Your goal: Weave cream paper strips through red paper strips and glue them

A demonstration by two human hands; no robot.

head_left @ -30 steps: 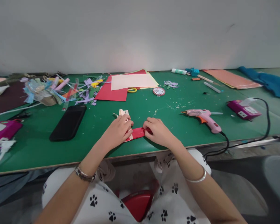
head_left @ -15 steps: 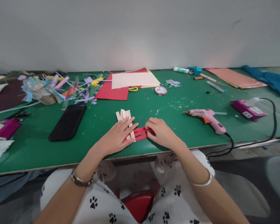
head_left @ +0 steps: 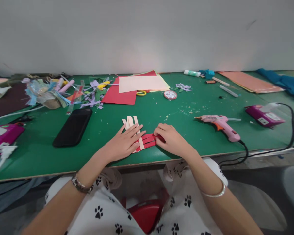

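Note:
A small red paper piece cut into strips lies near the front edge of the green table, with cream paper strips woven through it. My left hand lies flat on the woven strips, fingers stretched and spread. My right hand is curled, its fingers pinching the right end of the red strips.
A black phone lies to the left, and a pink glue gun with its cord to the right. Red and cream sheets, yellow scissors, a pile of paper scraps, purple boxes and blue cloth sit farther back.
My left hand went from curled over the red piece to lying flat with fingers spread. More of the cream strips and the slits in the red paper now show.

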